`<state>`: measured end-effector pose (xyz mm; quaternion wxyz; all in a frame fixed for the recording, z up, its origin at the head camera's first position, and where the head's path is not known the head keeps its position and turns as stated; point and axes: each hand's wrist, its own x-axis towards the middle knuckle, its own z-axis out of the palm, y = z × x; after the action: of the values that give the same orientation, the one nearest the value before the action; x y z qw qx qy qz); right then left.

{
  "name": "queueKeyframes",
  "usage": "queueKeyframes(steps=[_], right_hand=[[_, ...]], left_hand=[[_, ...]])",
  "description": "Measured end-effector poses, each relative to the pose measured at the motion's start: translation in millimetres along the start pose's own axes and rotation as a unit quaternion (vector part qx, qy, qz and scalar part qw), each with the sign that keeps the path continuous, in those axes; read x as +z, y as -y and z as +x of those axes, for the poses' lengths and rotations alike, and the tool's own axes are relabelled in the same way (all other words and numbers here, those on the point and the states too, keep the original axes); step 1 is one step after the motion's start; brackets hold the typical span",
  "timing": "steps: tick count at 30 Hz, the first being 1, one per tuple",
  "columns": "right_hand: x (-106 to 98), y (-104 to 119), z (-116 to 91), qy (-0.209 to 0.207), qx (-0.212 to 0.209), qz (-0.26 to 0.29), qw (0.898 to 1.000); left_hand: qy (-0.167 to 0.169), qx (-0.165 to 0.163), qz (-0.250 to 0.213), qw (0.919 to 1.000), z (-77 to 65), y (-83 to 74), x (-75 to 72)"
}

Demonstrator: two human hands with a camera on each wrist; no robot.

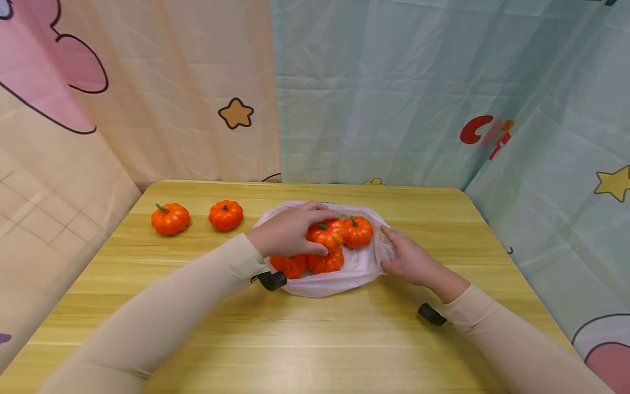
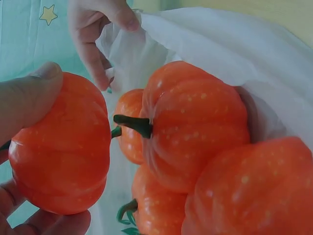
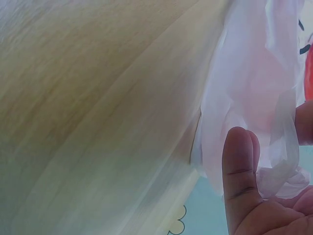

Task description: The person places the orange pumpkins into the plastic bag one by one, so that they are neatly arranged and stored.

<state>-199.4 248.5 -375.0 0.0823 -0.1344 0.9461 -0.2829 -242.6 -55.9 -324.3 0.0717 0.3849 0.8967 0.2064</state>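
Pastel cartoon-printed cloth curtains (image 1: 374, 98) hang behind the pale wood-grain table (image 1: 315, 345), where I see a thin white plastic bag (image 1: 322, 288), its right rim pinched by the right hand (image 1: 412, 261), some fingertips lost behind film. The left hand (image 1: 287, 230), thumb and fingers round a glossy orange ribbed pumpkin (image 1: 331, 235) over the bag, partly blocks the orange pumpkins (image 1: 359, 234) inside; two similar pumpkins (image 1: 225, 217) sit outside, leftward.

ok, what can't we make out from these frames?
- Head: much of the white bag's inside, hidden by the left hand and the loaded pumpkins.
- Left wrist: the lower-right pumpkin's full outline, cut off by the frame edges.
- Right wrist: the whole right hand, cut off by the right and bottom edges.
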Motion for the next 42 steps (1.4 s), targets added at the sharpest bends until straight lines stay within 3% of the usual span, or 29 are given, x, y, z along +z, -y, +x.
queueKeyframes(steps=[11, 24, 31, 42], right_hand=[[2, 0, 2, -0.005, -0.007, 0.002, 1.000], [1, -2, 0, 0.002, -0.007, 0.004, 1.000], [1, -3, 0, 0.001, -0.011, -0.001, 1.000], [1, -4, 1, 0.008, -0.005, 0.002, 1.000]], left_hand=[[0.004, 0.019, -0.022, 0.9996, 20.5, -9.4, 16.5], [0.019, 0.024, -0.002, 0.9995, 37.0, -20.4, 38.2], [0.023, 0.018, -0.001, 0.9996, 43.1, -22.4, 46.4], [0.026, 0.039, 0.011, 0.9988, 48.4, -25.5, 58.9]])
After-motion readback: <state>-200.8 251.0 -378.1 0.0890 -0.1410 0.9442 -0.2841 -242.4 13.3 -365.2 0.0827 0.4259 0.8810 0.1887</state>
